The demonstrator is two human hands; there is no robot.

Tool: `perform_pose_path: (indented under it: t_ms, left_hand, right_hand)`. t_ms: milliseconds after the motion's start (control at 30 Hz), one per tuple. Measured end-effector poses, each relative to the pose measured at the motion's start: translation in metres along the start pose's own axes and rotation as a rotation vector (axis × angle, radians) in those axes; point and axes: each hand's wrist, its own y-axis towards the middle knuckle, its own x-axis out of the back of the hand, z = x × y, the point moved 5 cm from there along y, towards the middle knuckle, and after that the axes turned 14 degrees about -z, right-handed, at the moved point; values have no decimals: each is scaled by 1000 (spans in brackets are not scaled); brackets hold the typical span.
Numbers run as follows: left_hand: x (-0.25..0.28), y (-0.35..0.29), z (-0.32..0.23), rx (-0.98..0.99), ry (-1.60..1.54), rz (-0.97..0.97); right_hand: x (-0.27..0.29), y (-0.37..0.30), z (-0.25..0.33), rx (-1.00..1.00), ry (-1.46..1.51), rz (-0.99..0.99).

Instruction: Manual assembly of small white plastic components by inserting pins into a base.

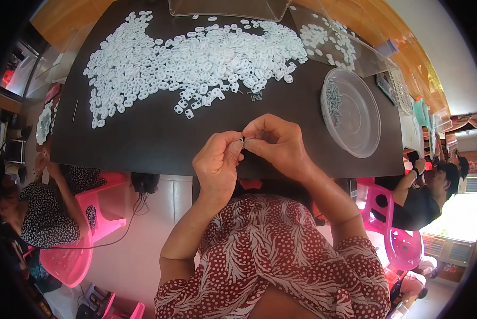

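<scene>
Above the front part of the dark table (159, 138), my left hand (217, 162) and my right hand (278, 143) meet fingertip to fingertip. Both are closed in a pinch around a tiny piece (242, 140), partly pale and partly dark. Fingers cover most of it, so its kind cannot be told. Beyond my hands spreads a large heap of small white oval plastic parts (196, 61) with holes. Several small grey metal pins or screws (256, 97) lie at the heap's near edge. More of these fill one side of a round clear plastic bowl (358, 114) to the right.
A clear tray (230, 9) stands at the table's far edge. At the far right, a clear sheet or lid (350, 48) lies by more white parts. A thin stick (75, 110) lies at left. People sit on both sides, near pink plastic chairs (103, 199).
</scene>
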Motion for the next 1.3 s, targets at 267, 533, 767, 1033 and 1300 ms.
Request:
perform_pose_path:
  t_ms: [267, 533, 767, 1033, 1300]
  left_hand:
    - [0, -1, 8, 148, -149, -12]
    - [-1, -2, 10, 203, -279, -15]
    - [-8, -5, 9, 83, -147, -84]
    - [-12, 3, 12, 197, -322, -26]
    - [-12, 6, 17, 173, -351, -13]
  right_hand:
    - [-2, 1, -3, -91, 119, -6]
    - [-1, -4, 4, 181, -146, -43]
    - [-9, -8, 9, 366, -370, -131]
    - [18, 12, 23, 611, -451, -81]
    - [96, 99, -20, 553, -959, -342]
